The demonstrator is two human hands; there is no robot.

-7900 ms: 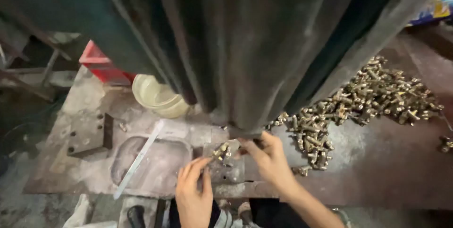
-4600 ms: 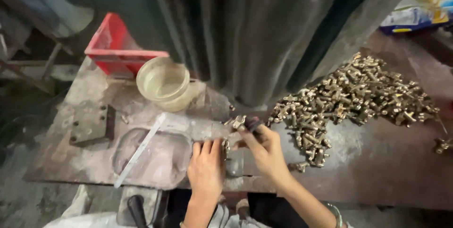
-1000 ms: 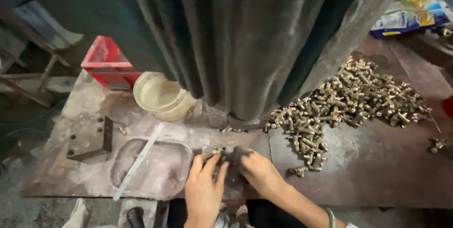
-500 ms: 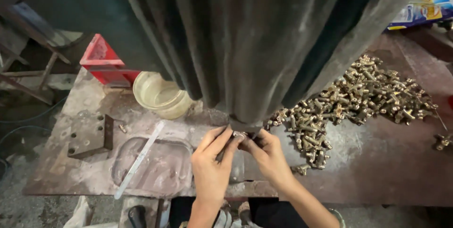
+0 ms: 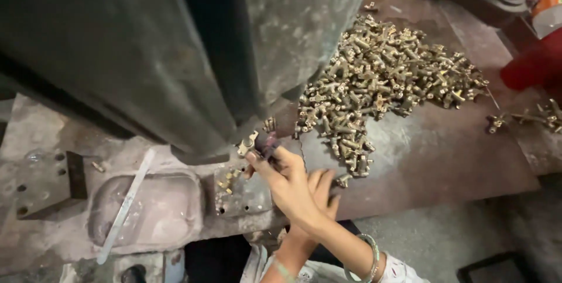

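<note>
Small brass fitting [image 5: 247,143] pinched by right hand [image 5: 287,183] fingertips under dark press column [image 5: 175,54]. Left hand [image 5: 319,192] partly hidden beneath, grip undeterminable. Brass fittings pile [image 5: 380,78] heaped near on right.

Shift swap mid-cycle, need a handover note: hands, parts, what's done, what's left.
Right hand: fingers pinch one brass fitting, held right under the dark press body.
Left hand: crossed beneath the right, open, fingertips beside a loose fitting at the pile's edge.
Parts: big pile of fittings on the rusty bench, to the right.
Done: a few small pieces lie on the steel plate below the press.
Left: the pile itself, by the look of it.
</note>
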